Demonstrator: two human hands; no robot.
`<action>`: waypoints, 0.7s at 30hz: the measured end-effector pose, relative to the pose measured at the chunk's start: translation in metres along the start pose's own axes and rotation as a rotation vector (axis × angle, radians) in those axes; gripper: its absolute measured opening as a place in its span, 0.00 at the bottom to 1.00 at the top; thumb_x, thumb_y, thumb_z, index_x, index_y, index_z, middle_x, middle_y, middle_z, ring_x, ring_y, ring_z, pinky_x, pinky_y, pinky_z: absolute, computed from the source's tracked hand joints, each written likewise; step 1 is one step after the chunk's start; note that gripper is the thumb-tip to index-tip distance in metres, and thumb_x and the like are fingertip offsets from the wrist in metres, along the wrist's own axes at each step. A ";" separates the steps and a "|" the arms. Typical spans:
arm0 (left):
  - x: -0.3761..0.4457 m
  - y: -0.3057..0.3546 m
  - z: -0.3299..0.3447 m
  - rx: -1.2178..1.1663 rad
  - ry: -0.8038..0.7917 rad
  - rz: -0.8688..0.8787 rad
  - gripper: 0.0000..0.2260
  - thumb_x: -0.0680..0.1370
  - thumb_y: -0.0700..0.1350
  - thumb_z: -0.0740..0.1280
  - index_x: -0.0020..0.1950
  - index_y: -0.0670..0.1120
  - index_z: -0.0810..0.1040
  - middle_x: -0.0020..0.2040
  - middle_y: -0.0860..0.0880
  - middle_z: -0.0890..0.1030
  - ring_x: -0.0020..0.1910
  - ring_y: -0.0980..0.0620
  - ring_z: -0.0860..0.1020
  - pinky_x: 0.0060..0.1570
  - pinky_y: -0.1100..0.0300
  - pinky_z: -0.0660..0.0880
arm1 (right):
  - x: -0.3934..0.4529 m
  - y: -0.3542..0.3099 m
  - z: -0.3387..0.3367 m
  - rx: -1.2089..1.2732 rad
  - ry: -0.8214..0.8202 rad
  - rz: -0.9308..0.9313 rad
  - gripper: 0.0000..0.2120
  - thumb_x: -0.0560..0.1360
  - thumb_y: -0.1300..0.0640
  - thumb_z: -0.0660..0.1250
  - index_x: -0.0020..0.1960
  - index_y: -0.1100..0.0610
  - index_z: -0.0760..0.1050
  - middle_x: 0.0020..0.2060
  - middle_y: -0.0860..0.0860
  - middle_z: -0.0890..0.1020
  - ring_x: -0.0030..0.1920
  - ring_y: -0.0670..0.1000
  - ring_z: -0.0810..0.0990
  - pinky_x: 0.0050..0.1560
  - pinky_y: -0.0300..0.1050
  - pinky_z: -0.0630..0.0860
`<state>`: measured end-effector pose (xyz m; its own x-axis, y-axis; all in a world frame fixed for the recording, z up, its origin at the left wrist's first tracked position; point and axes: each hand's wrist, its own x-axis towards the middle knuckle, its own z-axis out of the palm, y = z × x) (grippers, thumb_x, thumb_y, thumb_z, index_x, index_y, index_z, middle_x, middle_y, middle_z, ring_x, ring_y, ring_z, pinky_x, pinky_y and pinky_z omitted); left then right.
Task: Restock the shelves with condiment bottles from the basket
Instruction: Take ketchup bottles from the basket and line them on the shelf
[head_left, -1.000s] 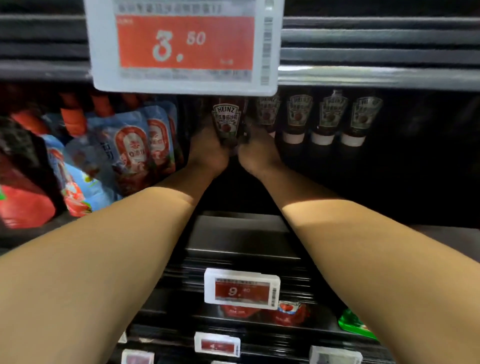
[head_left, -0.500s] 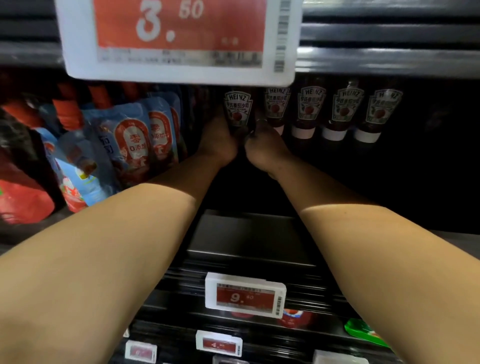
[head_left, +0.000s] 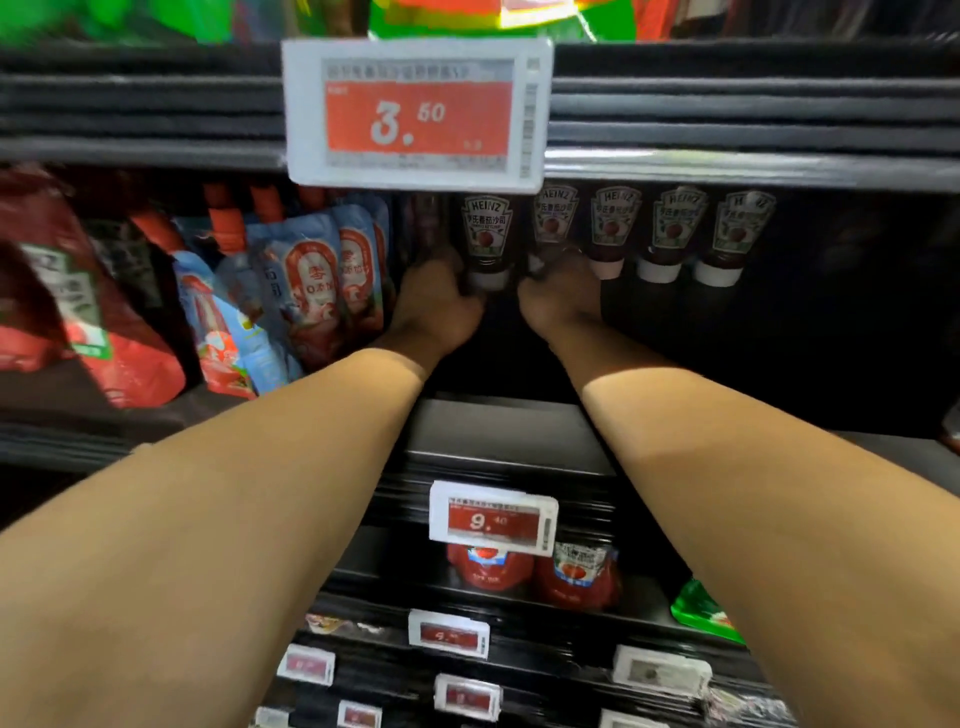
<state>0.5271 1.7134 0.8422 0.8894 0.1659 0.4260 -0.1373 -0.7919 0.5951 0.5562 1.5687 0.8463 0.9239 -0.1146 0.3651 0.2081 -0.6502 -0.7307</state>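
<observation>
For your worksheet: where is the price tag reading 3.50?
Head view, top centre: the 3.50 price tag hangs on the upper shelf rail, above the Heinz bottles.

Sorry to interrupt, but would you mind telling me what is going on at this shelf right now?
A person is restocking ketchup. Both arms reach deep into the shelf under the 3.50 price tag. The left hand and right hand are at the caps of two upside-down Heinz bottles, at the left end of a row of five. Sauce pouches stand to the left.
</observation>
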 end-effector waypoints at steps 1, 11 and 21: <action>-0.006 -0.001 -0.004 -0.024 0.015 -0.005 0.11 0.77 0.45 0.70 0.58 0.43 0.80 0.58 0.40 0.83 0.59 0.40 0.79 0.51 0.64 0.68 | -0.005 0.000 -0.006 -0.003 -0.005 0.023 0.17 0.79 0.55 0.65 0.66 0.57 0.77 0.67 0.57 0.79 0.68 0.58 0.76 0.64 0.42 0.70; -0.027 -0.012 -0.031 -0.224 -0.036 -0.019 0.08 0.79 0.39 0.67 0.55 0.39 0.82 0.58 0.39 0.83 0.61 0.40 0.78 0.61 0.57 0.70 | -0.094 0.009 -0.076 -0.046 0.159 0.299 0.06 0.78 0.58 0.67 0.54 0.54 0.80 0.60 0.56 0.82 0.64 0.59 0.78 0.63 0.43 0.70; -0.086 -0.008 -0.064 -0.347 -0.252 0.147 0.07 0.75 0.38 0.72 0.52 0.45 0.82 0.49 0.43 0.84 0.53 0.42 0.82 0.60 0.51 0.77 | -0.237 -0.005 -0.133 0.362 0.290 0.203 0.10 0.74 0.64 0.70 0.50 0.51 0.78 0.42 0.51 0.80 0.42 0.48 0.80 0.51 0.58 0.83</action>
<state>0.4242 1.7433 0.8438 0.9218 -0.1157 0.3699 -0.3703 -0.5451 0.7522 0.2931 1.4993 0.8404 0.8408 -0.4486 0.3030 0.1792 -0.2975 -0.9378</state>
